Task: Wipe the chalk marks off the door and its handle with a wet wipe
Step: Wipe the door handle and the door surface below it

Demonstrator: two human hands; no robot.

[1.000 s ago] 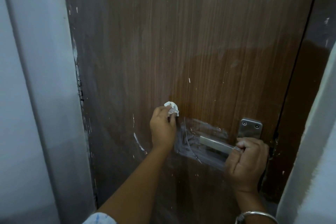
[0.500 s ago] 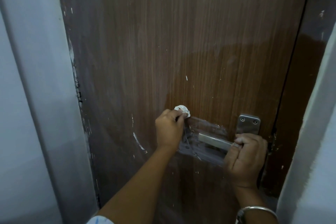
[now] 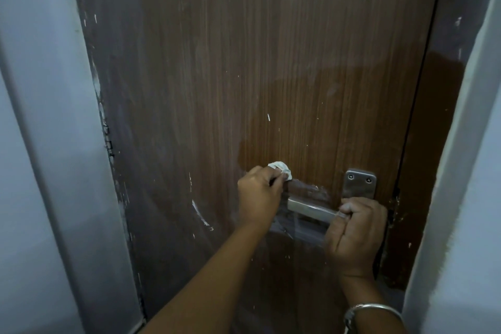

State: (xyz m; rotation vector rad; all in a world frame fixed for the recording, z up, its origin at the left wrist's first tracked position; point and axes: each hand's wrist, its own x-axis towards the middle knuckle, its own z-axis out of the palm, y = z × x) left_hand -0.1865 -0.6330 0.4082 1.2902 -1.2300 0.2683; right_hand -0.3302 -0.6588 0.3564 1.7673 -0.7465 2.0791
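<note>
A brown wooden door (image 3: 271, 62) fills the view. Its metal lever handle (image 3: 309, 208) sticks out leftward from a steel plate (image 3: 359, 183) at the lower right. My left hand (image 3: 259, 195) presses a crumpled white wet wipe (image 3: 280, 168) against the door just above the lever's free end. My right hand (image 3: 355, 230) is closed around the lever near the plate. Smeared white chalk (image 3: 309, 190) covers the wood around the handle. A curved chalk stroke (image 3: 200, 215) lies left of my left hand.
A pale wall (image 3: 40, 171) and the door's hinge edge (image 3: 108, 144) stand at the left. The dark door frame (image 3: 433, 144) and a white wall (image 3: 466, 198) close in at the right. A darker wet patch (image 3: 339, 106) spreads above the handle. A metal bangle (image 3: 374, 309) circles my right wrist.
My left hand has slid the wipe to the right, from left of the smear to over the lever's free end. My right hand has kept its hold on the handle.
</note>
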